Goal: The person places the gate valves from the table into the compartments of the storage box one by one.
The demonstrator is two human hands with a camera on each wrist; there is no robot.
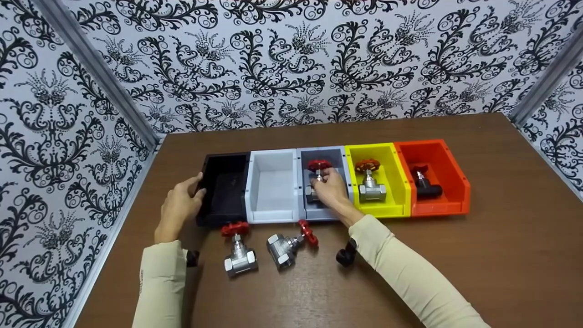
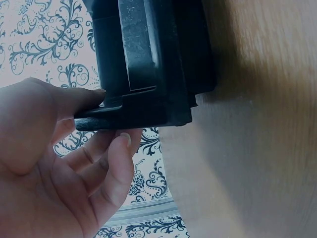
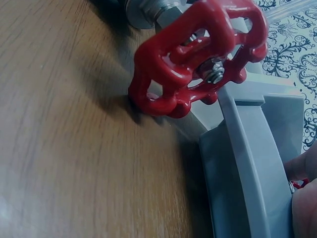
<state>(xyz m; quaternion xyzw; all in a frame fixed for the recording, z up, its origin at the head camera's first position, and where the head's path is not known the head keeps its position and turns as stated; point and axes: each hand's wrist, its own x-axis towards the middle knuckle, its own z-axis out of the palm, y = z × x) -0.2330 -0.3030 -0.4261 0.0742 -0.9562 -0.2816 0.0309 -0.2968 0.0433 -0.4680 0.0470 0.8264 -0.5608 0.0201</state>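
My left hand [image 1: 180,205] grips the left wall of the black bin [image 1: 203,191]. In the left wrist view the thumb lies on one side of the bin's rim [image 2: 133,114] and the fingers on the other. My right hand [image 1: 332,189] reaches into the grey bin [image 1: 338,157] and holds a gate valve there by its metal body, below its red handwheel [image 1: 319,165]. In the right wrist view only part of that hand [image 3: 304,198] shows behind the bin wall, and most of the held valve is hidden.
Two steel valves with red handwheels, one upright [image 1: 240,259] and one tilted [image 1: 283,250], lie before the bins. A white bin [image 1: 274,159] stands beside the black one. A valve [image 1: 372,191] sits in the yellow bin [image 1: 401,210]; a black-bodied valve [image 1: 428,189] in the red-orange bin [image 1: 455,209].
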